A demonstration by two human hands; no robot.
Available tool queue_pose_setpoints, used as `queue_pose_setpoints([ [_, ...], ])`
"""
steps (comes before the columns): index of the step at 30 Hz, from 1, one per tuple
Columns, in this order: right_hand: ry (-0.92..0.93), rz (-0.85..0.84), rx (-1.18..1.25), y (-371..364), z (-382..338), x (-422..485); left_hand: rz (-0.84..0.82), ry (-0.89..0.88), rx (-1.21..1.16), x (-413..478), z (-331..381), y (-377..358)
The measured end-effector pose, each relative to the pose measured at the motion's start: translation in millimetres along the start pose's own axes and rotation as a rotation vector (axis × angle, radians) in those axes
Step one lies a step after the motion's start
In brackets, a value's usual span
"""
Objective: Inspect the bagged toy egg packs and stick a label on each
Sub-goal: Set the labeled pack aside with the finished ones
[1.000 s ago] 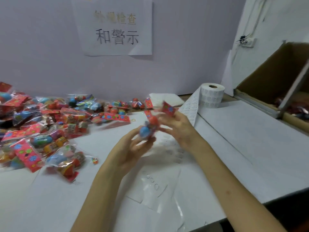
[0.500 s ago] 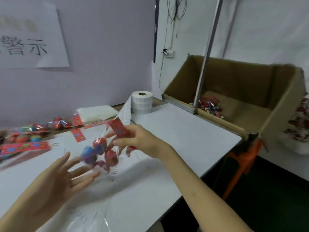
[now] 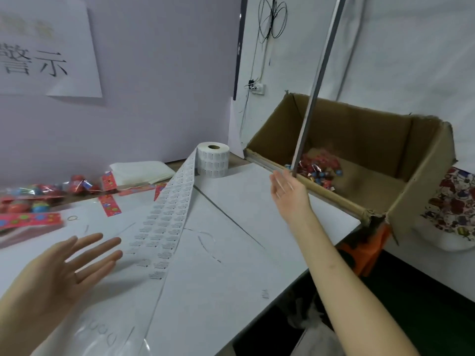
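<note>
My right hand (image 3: 288, 191) is stretched out toward the cardboard box (image 3: 421, 160), fingers straight and empty, close to the box's near rim. Inside the box lie bagged toy egg packs (image 3: 318, 168), blurred. My left hand (image 3: 61, 271) hovers over the white table (image 3: 246, 227) at the lower left, fingers spread, holding nothing. A strip of labels (image 3: 169, 222) runs from the label roll (image 3: 212, 159) down across the table between my hands. More bagged egg packs (image 3: 33, 201) with red header cards lie at the left edge.
A slanted metal pole (image 3: 316, 83) rises in front of the box by my right fingertips. Folded white sheets (image 3: 144, 170) lie by the wall. A loose red header card (image 3: 109, 205) and a rubber band (image 3: 72, 218) are on the table. An orange stool (image 3: 370, 245) stands under the box.
My right hand swung right from mid-table to the box rim and let go of the egg pack it held; it is now empty. My left hand stayed low and open.
</note>
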State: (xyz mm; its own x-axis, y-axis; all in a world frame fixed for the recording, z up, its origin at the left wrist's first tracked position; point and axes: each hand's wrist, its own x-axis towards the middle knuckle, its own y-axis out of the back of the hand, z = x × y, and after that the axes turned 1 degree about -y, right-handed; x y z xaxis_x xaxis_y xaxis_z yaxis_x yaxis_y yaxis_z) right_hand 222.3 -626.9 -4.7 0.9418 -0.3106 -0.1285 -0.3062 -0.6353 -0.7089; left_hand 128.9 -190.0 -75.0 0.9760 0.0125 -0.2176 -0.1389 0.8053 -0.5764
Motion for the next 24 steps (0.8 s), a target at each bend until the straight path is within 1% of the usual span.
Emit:
queue_pose_setpoints([
  [1, -0.016, -0.014, -0.075, -8, 14, -7, 0.018, 0.002, 0.016, -7, 4, -4],
  [4, -0.078, -0.14, -0.306, -35, 59, -26, 0.085, -0.038, 0.005, -23, 9, -16],
  [6, -0.092, -0.278, -0.501, -59, 87, -44, 0.138, -0.049, -0.009, -34, 12, -24],
  [8, -0.084, -0.452, -0.699, -87, 115, -62, 0.195, -0.055, -0.011, -37, 14, -27],
  [11, -0.014, -0.643, -0.972, -121, 159, -80, 0.278, -0.082, -0.024, -38, 15, -30],
  [12, 0.024, -0.676, -1.046, -131, 174, -84, 0.296, -0.095, -0.031, -38, 15, -29],
  [14, 0.157, -0.721, -1.192, -150, 203, -88, 0.337, -0.121, -0.036, -38, 16, -29],
  [16, 0.246, -0.787, -1.283, -172, 227, -90, 0.365, -0.139, -0.058, -39, 17, -27],
  [20, 0.234, -0.967, -1.385, -215, 271, -94, 0.421, -0.16, -0.126, -41, 21, -24],
  [22, 0.257, -1.014, -1.441, -235, 293, -94, 0.45, -0.172, -0.152, -41, 21, -23],
  [24, 0.386, -1.047, -1.545, -248, 313, -93, 0.467, -0.172, -0.165, -42, 20, -22],
])
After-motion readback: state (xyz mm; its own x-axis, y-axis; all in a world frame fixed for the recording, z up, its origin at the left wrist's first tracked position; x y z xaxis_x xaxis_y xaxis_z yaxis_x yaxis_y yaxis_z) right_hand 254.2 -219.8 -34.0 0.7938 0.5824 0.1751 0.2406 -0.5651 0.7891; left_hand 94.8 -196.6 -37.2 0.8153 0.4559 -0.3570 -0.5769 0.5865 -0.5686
